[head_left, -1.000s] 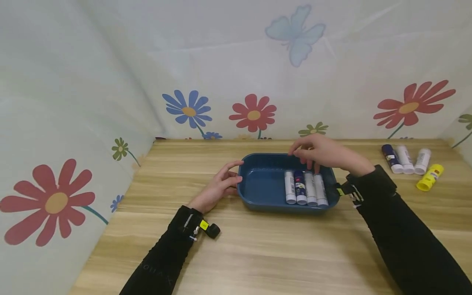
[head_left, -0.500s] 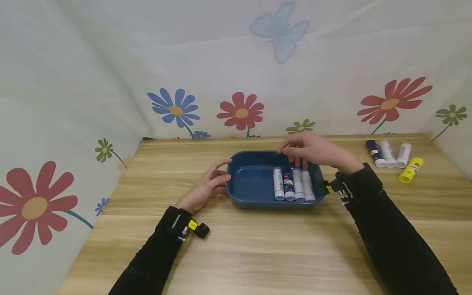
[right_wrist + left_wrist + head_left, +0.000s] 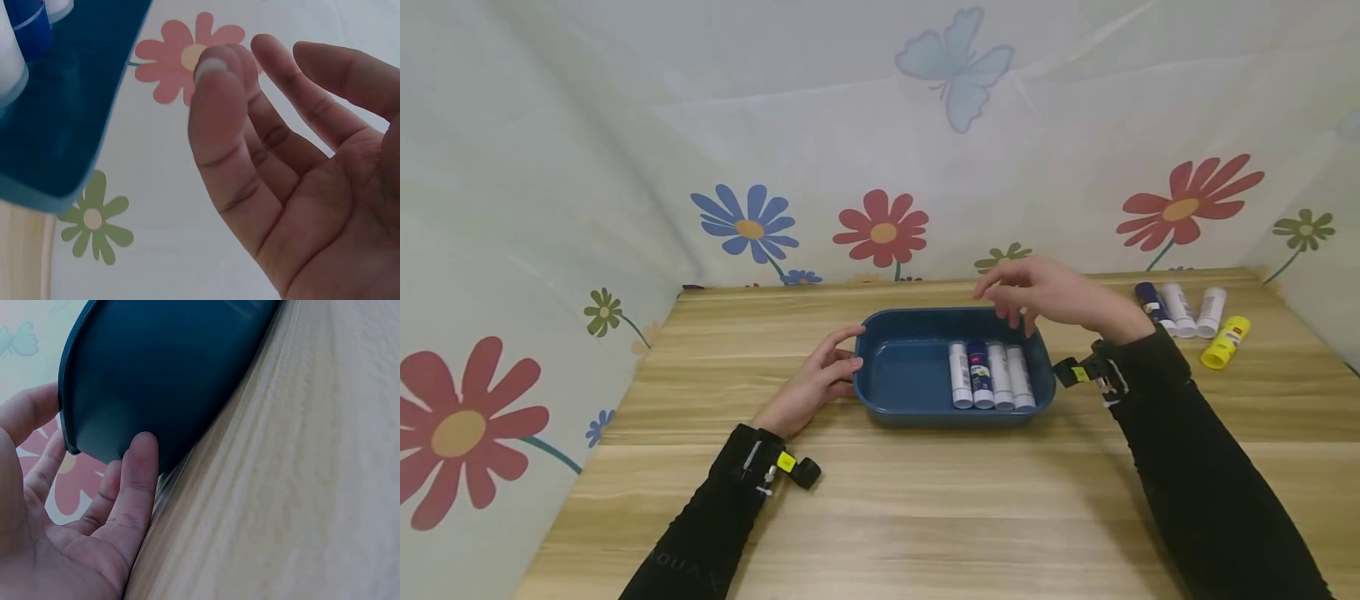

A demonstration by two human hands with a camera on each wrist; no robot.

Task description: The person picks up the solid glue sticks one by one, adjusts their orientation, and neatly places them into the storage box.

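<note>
A blue rectangular tray stands on the wooden table. In its right half, three white glue sticks and a dark blue glue stick lie side by side. My left hand touches the tray's left end from outside; in the left wrist view its fingers rest against the outer wall and rim. Over the tray's back right edge hovers my right hand, its fingers loosely bent. The right wrist view shows nothing between those fingers, which are apart from the tray.
Behind my right wrist, another dark blue glue stick, two white glue sticks and a yellow glue stick lie on the table. A flower-printed curtain hangs at the back and left.
My right hand has lifted and shifted slightly right, away from the tray's back rim. The left hand keeps its place at the tray. The head view has turned a little right.
</note>
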